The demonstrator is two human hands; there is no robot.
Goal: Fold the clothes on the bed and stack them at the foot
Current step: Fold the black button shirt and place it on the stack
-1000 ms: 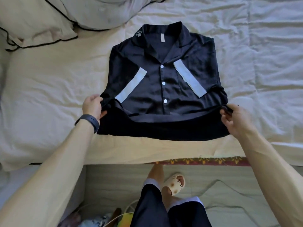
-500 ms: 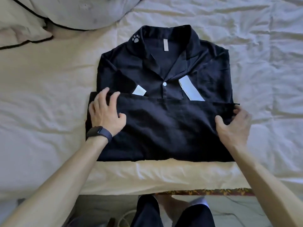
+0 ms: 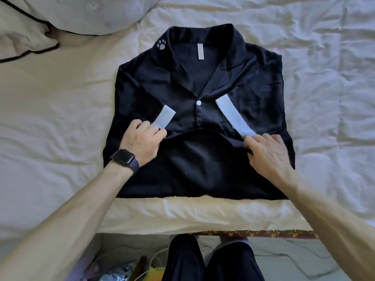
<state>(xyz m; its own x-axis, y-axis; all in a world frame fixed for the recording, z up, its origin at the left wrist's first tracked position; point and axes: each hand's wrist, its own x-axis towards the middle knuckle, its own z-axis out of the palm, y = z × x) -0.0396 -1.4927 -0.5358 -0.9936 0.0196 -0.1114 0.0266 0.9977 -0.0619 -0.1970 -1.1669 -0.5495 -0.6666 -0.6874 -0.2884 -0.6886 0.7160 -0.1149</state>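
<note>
1. Black, shiny-looking fabric takes up the middle of the frame: it's a shirt [image 3: 253, 82] lying face up on the bed sheet [image 3: 50, 118]. The collar points toward the top and the lower end sits close to the bed's near edge.
2. Its bottom part is folded up over the front. The top edge of that fold sits a bit below the one white button [image 3: 198, 102] that shows.
3. Two pale bands cross the chest on a slant, the left band [image 3: 164, 118] and the right band [image 3: 233, 116].
4. The left hand [image 3: 142, 139] has its fingers curled and grasps the folded edge just below the left band. A dark watch [image 3: 124, 159] is on that wrist.
5. The right hand [image 3: 267, 153] clutches the same edge further right, fingertips touching the low end of the right band. Its thumb looks tucked under the fabric, but that's hard to be sure of from this angle.
6. The collar has a grey paw print [image 3: 161, 44] on it and a pale label [image 3: 200, 53] inside.
7. A pillow [image 3: 87, 13] lies in the upper left of the frame, well apart from the shirt.
8. At the bottom centre are the person's legs [image 3: 203, 260] in dark shorts, below the mattress edge.
</note>
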